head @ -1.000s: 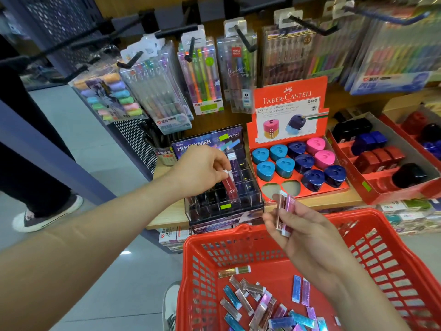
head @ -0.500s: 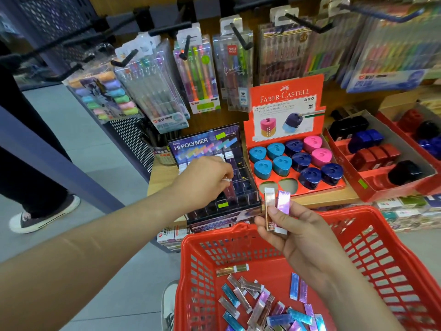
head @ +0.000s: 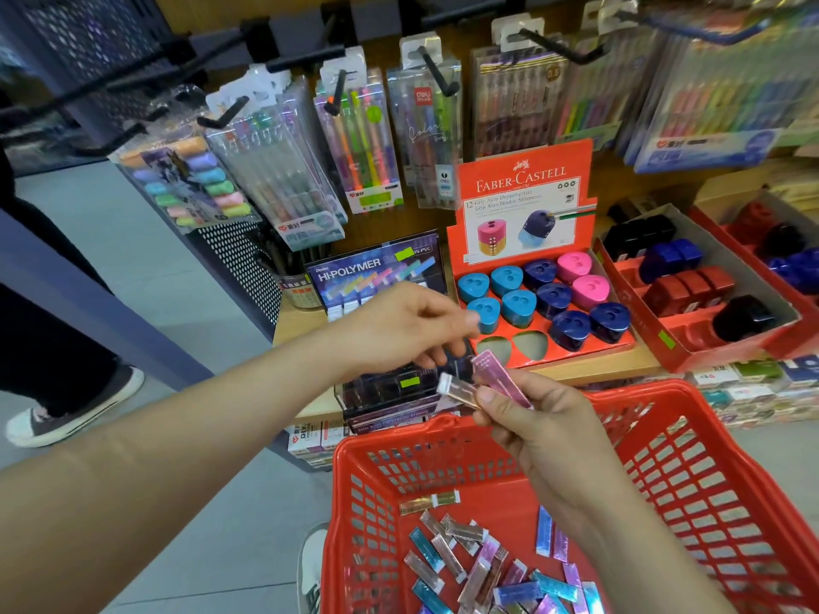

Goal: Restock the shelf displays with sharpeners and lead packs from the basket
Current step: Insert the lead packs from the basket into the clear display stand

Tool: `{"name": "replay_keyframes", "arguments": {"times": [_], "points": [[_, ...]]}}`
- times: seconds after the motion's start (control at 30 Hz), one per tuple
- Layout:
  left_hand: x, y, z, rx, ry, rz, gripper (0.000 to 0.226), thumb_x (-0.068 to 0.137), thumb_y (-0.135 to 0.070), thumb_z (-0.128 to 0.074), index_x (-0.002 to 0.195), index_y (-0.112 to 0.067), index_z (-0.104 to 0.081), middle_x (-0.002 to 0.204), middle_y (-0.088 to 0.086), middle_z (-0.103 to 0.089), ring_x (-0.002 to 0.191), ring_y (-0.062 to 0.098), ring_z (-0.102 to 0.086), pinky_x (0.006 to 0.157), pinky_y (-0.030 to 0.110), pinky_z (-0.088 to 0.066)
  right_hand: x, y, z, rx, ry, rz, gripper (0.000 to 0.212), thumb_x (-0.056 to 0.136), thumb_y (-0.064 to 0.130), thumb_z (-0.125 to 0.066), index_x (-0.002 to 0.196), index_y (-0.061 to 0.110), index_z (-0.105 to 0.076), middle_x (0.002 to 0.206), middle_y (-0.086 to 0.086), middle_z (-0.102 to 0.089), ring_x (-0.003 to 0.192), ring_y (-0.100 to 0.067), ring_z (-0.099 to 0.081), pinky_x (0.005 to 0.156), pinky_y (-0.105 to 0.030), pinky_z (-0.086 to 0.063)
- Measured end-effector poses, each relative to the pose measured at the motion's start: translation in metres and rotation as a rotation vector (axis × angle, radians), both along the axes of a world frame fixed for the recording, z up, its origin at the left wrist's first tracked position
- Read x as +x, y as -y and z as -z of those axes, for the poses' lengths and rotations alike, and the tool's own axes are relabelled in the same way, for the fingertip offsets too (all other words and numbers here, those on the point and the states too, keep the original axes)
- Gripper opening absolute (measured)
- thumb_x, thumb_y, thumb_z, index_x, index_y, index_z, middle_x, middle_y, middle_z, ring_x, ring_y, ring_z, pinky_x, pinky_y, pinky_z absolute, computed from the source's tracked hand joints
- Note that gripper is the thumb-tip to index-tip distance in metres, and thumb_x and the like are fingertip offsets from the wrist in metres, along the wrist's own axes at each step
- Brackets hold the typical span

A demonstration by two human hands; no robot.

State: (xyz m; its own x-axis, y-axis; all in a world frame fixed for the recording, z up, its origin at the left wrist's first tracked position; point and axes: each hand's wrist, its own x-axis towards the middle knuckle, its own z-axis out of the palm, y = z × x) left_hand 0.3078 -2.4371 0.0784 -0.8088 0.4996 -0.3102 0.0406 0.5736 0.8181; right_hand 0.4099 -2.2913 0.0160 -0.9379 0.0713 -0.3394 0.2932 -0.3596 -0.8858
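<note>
Left hand [head: 407, 330]: since a second ago it has lifted off the lead display [head: 381, 277] and let go of the red pack; it now hovers over the case, fingers loosely bent, holding nothing.
Right hand [head: 536, 423]: I pinch two lead packs, a pink one [head: 503, 378] and a rose-gold one [head: 458, 389], fanned apart above the basket's far rim.
Shelf [head: 598, 370]: pale wood carrying both displays side by side.
Room: grey floor [head: 155, 281] on the left; pen packs [head: 354, 139] hang on hooks at the far side.
Sharpener display [head: 523, 188]: red card tray to the right of the lead case, holding blue, navy and pink sharpeners [head: 554, 299]; two near sockets [head: 509, 345] show bare.
Basket [head: 709, 458]: red, nearest me, with loose lead packs [head: 487, 565] scattered on its floor.
</note>
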Motion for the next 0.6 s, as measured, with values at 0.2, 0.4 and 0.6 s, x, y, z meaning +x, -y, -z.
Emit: {"name": "replay_keyframes", "arguments": {"times": [0.2, 0.4, 0.6], "points": [[0.008, -0.003, -0.002, -0.04, -0.088, 0.09, 0.01, 0.079, -0.015, -0.076, 0.087, -0.011, -0.075, 0.079, 0.009, -0.073, 0.067, 0.009, -0.063, 0.07, 0.028, -0.055, -0.002, 0.0, -0.004, 0.024, -0.019, -0.106, 0.02, 0.084, 0.001, -0.068, 0.092, 0.017, -0.077, 0.069, -0.005, -0.066, 0.065, -0.016, -0.052, 0.06, -0.024, -0.041], [-0.005, 0.017, -0.016, 0.25, 0.052, -0.246, 0.005, 0.084, 0.002, -0.066, 0.084, -0.002, -0.065, 0.076, 0.014, -0.07, 0.07, 0.016, -0.069, 0.071, 0.025, -0.059, -0.017, -0.006, -0.003, -0.498, 0.223, -0.009, 0.032, 0.088, -0.004, -0.045, 0.11, 0.005, -0.066, 0.074, -0.008, -0.068, 0.05, -0.007, -0.038, 0.043, -0.017, -0.03], [0.006, 0.008, -0.001, 0.115, 0.028, -0.192, 0.001, 0.082, -0.006, -0.071, 0.082, -0.006, -0.071, 0.079, 0.011, -0.071, 0.077, 0.02, -0.064, 0.082, 0.037, -0.056, -0.04, 0.007, -0.01, -0.285, 0.027, -0.05, 0.004, 0.086, 0.013, -0.064, 0.085, 0.009, -0.065, 0.061, -0.002, -0.051, 0.048, -0.003, -0.039, 0.041, -0.012, -0.03]]}}
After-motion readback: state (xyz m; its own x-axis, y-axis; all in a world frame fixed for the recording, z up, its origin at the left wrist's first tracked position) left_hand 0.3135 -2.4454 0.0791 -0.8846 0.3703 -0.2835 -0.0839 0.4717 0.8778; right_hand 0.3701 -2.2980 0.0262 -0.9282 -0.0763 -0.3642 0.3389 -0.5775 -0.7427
